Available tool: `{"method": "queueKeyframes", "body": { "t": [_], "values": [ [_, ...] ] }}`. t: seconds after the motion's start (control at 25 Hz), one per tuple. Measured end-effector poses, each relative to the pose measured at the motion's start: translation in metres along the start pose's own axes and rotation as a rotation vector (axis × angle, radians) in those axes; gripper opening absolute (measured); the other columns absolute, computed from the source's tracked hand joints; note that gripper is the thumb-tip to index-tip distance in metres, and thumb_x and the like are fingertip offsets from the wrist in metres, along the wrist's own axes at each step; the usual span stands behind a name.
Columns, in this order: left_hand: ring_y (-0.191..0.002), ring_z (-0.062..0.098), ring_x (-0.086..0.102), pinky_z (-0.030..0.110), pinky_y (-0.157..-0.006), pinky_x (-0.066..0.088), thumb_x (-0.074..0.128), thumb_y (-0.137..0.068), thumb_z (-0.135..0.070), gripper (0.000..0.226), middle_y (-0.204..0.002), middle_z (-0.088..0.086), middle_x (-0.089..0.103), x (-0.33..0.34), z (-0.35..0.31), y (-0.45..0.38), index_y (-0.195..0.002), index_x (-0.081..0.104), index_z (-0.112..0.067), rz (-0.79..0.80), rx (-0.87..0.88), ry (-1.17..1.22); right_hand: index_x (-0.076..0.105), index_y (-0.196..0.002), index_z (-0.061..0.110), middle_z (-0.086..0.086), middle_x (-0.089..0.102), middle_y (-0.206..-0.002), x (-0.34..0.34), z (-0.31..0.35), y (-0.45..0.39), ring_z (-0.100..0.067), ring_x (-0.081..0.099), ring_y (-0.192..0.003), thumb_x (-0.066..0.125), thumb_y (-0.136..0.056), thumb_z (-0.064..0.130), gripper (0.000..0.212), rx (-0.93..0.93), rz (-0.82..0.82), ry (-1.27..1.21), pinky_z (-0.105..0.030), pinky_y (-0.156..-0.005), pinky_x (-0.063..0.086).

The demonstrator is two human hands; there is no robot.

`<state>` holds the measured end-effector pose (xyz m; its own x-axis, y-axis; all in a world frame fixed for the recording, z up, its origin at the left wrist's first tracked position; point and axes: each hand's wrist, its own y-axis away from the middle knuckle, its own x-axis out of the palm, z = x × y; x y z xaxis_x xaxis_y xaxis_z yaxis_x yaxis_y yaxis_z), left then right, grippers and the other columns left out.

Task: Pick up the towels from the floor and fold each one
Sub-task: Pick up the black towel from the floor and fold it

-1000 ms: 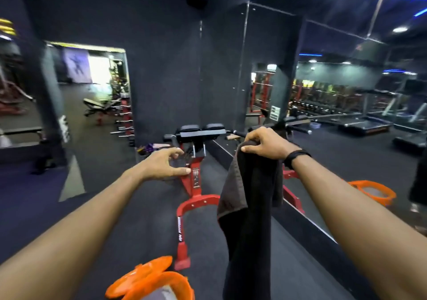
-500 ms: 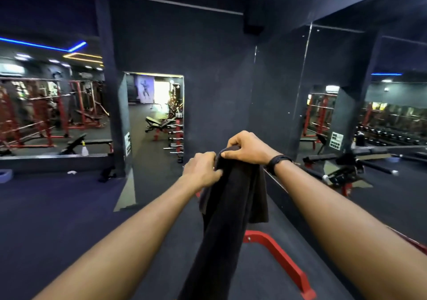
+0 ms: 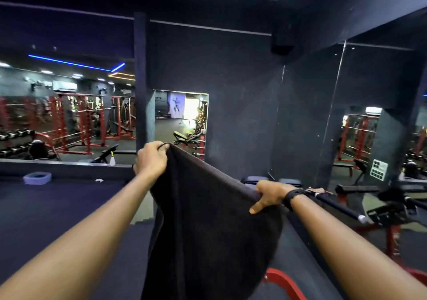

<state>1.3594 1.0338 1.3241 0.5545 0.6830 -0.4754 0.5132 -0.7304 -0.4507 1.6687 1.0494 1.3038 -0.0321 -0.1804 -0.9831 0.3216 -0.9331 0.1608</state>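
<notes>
Two bare hands hold a dark towel spread out in the air in a dim gym.

The left hand (image 3: 151,158), at about 11 o'clock, has its fingers curled tight around one top corner of the towel (image 3: 208,218); the right hand (image 3: 269,197), lower at about 3 o'clock, pinches the other corner, one finger pointing down. The top edge slopes down from left to right, and the long side hangs straight toward the floor (image 3: 57,207), off the ground. It looks soft, limp and light, likely best held by its corners. Beyond, at 9 o'clock, a small tub (image 3: 37,177) sits beneath a wall mirror (image 3: 69,119).
</notes>
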Motion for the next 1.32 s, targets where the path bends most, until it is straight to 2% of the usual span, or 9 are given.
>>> {"method": "queueKeyframes", "body": {
  "t": [0.08,0.16,0.24,0.32,0.44,0.76,1.0,1.2,1.32],
  "values": [
    [-0.094,0.037,0.062,0.034,-0.068,0.039,0.055,-0.092,-0.044,0.037,-0.086,0.016,0.065,0.0,0.014,-0.009,-0.073,0.063,-0.014,-0.005,-0.092,0.077,0.05,-0.06,0.02,0.006,0.052,-0.062,0.003,-0.012,-0.007,-0.008,0.047,-0.054,0.075,-0.081,0.036,0.036,0.06,-0.018,-0.038,-0.017,-0.046,0.036],
    [-0.079,0.032,0.063,0.031,-0.064,0.042,0.065,-0.086,-0.044,0.041,-0.073,0.014,0.062,-0.003,0.024,-0.016,-0.067,0.065,-0.008,0.133,-0.187,0.159,0.05,-0.06,0.017,-0.003,0.049,-0.059,0.006,-0.011,-0.017,-0.011,0.042,-0.045,0.073,-0.082,0.037,0.037,0.035,-0.069,-0.315,-0.021,-0.04,0.036],
    [-0.064,0.023,0.062,0.027,-0.059,0.048,0.073,-0.081,-0.039,0.036,-0.073,0.011,0.067,-0.006,0.025,-0.015,-0.081,0.07,-0.003,0.423,-0.319,0.269,0.058,-0.07,0.012,-0.011,0.052,-0.067,0.004,0.01,-0.026,-0.016,0.046,-0.053,0.076,-0.077,0.043,0.036,-0.095,-0.08,-0.622,-0.028,-0.048,0.039],
    [-0.046,0.012,0.06,0.018,-0.045,0.047,0.073,-0.084,-0.029,0.024,-0.058,0.002,0.067,-0.006,0.015,-0.006,-0.077,0.065,-0.006,0.597,-0.399,0.351,0.066,-0.09,0.007,-0.009,0.061,-0.083,-0.001,0.046,-0.034,-0.017,0.053,-0.068,0.08,-0.071,0.043,0.043,-0.21,-0.089,-0.865,-0.034,-0.064,0.045],
    [-0.048,0.004,0.06,0.014,-0.042,0.047,0.068,-0.086,-0.008,0.016,-0.051,-0.006,0.064,0.003,0.001,0.005,-0.073,0.06,-0.012,0.677,-0.386,0.567,0.052,-0.118,0.002,-0.008,0.052,-0.08,-0.01,0.106,-0.05,-0.004,0.046,-0.036,0.067,-0.087,0.01,0.035,-0.09,-0.249,-1.218,-0.018,-0.04,0.045],
    [-0.042,0.002,0.052,0.017,-0.054,0.045,0.044,-0.083,0.017,0.036,-0.053,-0.004,0.063,0.014,0.005,0.017,-0.09,0.065,-0.011,0.678,-0.3,0.753,0.052,-0.093,0.009,-0.009,0.052,-0.069,-0.011,0.149,-0.07,-0.01,0.05,-0.033,0.049,-0.092,-0.002,0.012,-0.013,-0.396,-1.148,-0.021,-0.032,0.043],
    [-0.071,0.011,0.06,0.017,-0.058,0.047,0.034,-0.074,0.025,0.059,-0.092,0.009,0.068,0.011,0.013,0.015,-0.117,0.057,-0.009,0.801,-0.22,0.791,0.06,-0.082,0.011,-0.008,0.056,-0.074,-0.005,0.145,-0.076,-0.011,0.054,-0.039,0.049,-0.091,-0.001,0.019,-0.008,-0.509,-1.08,-0.022,-0.037,0.046],
    [-0.102,0.008,0.066,0.02,-0.087,0.052,0.07,-0.08,0.002,0.047,-0.115,0.004,0.069,0.026,0.018,0.027,-0.125,0.058,-0.006,0.777,-0.046,0.892,0.063,-0.069,0.016,-0.011,0.068,-0.092,0.001,0.142,-0.09,-0.028,0.068,-0.076,0.052,-0.083,0.003,0.022,0.089,-0.634,-1.188,-0.045,-0.065,0.06],
    [-0.107,0.014,0.065,0.021,-0.089,0.051,0.067,-0.083,0.003,0.038,-0.115,0.011,0.069,0.036,0.024,0.033,-0.12,0.063,-0.001,0.668,-0.01,0.963,0.06,-0.071,0.014,-0.013,0.066,-0.095,0.002,0.14,-0.09,-0.028,0.067,-0.077,0.052,-0.084,0.001,0.02,0.12,-0.63,-1.32,-0.043,-0.058,0.06]
  ]
}}
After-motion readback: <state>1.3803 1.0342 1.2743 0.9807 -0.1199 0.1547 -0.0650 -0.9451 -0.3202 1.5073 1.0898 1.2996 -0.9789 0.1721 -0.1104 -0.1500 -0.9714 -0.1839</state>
